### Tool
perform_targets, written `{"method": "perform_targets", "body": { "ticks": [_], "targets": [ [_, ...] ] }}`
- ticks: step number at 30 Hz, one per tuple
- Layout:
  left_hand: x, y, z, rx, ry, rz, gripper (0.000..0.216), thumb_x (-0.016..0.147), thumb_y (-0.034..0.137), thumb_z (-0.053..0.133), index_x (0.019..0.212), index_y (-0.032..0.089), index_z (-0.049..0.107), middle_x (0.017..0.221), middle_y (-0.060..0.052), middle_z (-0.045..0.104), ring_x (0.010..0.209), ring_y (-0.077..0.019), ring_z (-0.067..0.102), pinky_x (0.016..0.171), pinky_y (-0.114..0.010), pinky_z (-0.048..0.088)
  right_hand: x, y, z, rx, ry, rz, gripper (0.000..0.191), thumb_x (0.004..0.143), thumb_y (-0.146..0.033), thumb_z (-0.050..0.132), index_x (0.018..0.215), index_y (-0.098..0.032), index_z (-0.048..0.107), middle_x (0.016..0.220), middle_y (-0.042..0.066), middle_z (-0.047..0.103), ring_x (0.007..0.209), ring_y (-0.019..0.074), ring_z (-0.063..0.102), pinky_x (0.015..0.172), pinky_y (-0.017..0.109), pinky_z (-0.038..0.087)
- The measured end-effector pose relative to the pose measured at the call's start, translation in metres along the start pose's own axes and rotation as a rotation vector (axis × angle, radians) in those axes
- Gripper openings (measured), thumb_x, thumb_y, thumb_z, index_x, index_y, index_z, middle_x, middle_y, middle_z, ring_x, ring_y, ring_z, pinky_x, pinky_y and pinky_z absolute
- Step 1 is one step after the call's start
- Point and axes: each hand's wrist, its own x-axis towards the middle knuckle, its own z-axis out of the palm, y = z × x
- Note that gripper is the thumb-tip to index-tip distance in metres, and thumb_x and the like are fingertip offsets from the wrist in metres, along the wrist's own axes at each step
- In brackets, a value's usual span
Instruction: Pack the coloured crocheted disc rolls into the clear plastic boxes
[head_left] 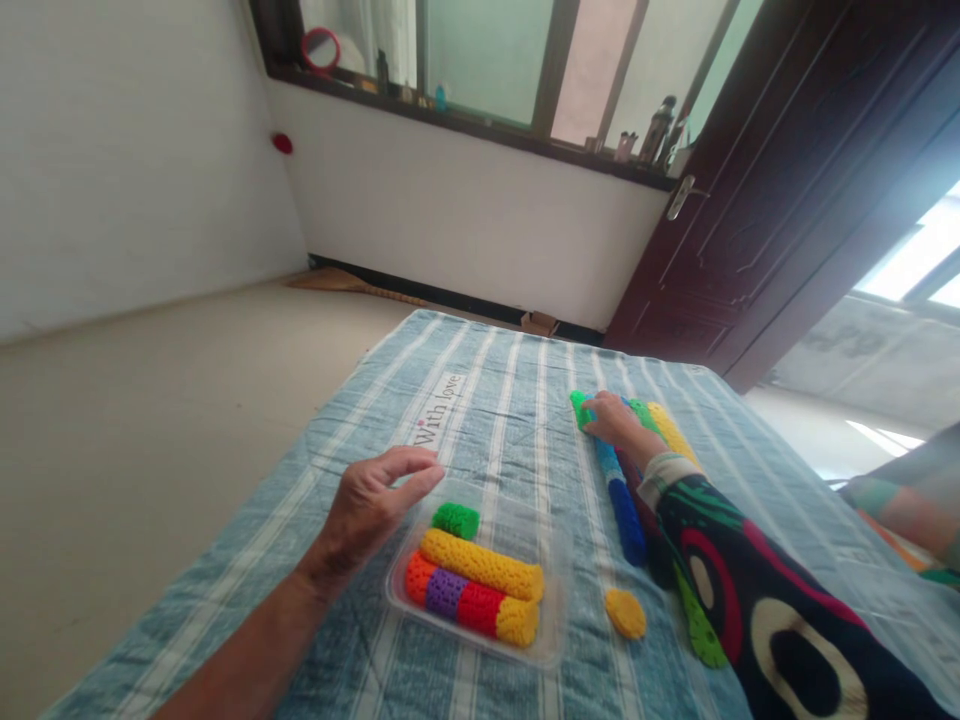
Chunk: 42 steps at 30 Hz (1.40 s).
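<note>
My left hand is by the far left corner of a clear plastic box, thumb and forefinger apart, holding nothing. In the box lie a short green crocheted cylinder, a long yellow crocheted roll and a roll banded in orange, purple, red and yellow. My right hand reaches over to the right, fingertips closed on a small green crocheted piece. Beneath and beside it lie a blue crocheted roll and a yellow one; my sleeve partly hides others.
A round yellow crocheted disc lies right of the box. A light-green crocheted piece shows beside my sleeve. Everything lies on a blue striped cloth. Part of another person's arm appears at the right edge.
</note>
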Motion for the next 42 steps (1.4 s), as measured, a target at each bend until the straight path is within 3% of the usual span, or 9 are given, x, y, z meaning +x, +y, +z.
{"method": "perform_targets", "body": {
  "ticks": [5, 11, 27, 42],
  "targets": [
    [0.003, -0.013, 0.004, -0.185, 0.032, -0.155, 0.026, 0.068, 0.046, 0.074, 0.074, 0.021, 0.078, 0.082, -0.003, 0.077, 0.086, -0.0254, 0.069, 0.082, -0.033, 0.053, 0.004, 0.001, -0.001, -0.002, -0.001, -0.008, 0.044, 0.077, -0.025, 0.072, 0.121, -0.022, 0.069, 0.116, 0.010, 0.063, 0.108, 0.0246, 0.059, 0.087, 0.028, 0.043],
    [0.001, -0.015, 0.006, -0.229, -0.060, -0.206, 0.028, 0.068, 0.046, 0.073, 0.075, 0.019, 0.078, 0.081, -0.004, 0.077, 0.083, -0.0239, 0.068, 0.077, -0.031, 0.052, 0.004, -0.004, -0.005, -0.027, 0.001, -0.017, 0.034, 0.077, -0.022, 0.068, 0.111, -0.019, 0.073, 0.113, 0.012, 0.065, 0.105, 0.0268, 0.061, 0.084, 0.030, 0.045],
    [0.003, -0.025, 0.009, -0.162, -0.142, -0.203, 0.030, 0.068, 0.045, 0.072, 0.075, 0.016, 0.077, 0.077, -0.003, 0.073, 0.079, -0.0219, 0.064, 0.073, -0.029, 0.049, 0.005, -0.004, -0.004, -0.064, 0.035, -0.020, 0.031, 0.074, -0.019, 0.069, 0.105, -0.020, 0.072, 0.112, 0.009, 0.066, 0.102, 0.0239, 0.062, 0.079, 0.027, 0.044],
    [0.002, -0.025, 0.011, -0.202, -0.159, -0.202, 0.030, 0.068, 0.044, 0.071, 0.072, 0.014, 0.075, 0.071, -0.002, 0.070, 0.072, -0.0190, 0.060, 0.068, -0.029, 0.046, -0.006, -0.025, -0.023, -0.139, -0.002, -0.113, 0.019, 0.072, -0.006, 0.059, 0.081, -0.019, 0.069, 0.087, 0.007, 0.068, 0.084, 0.0199, 0.060, 0.063, 0.026, 0.033]
  ]
}}
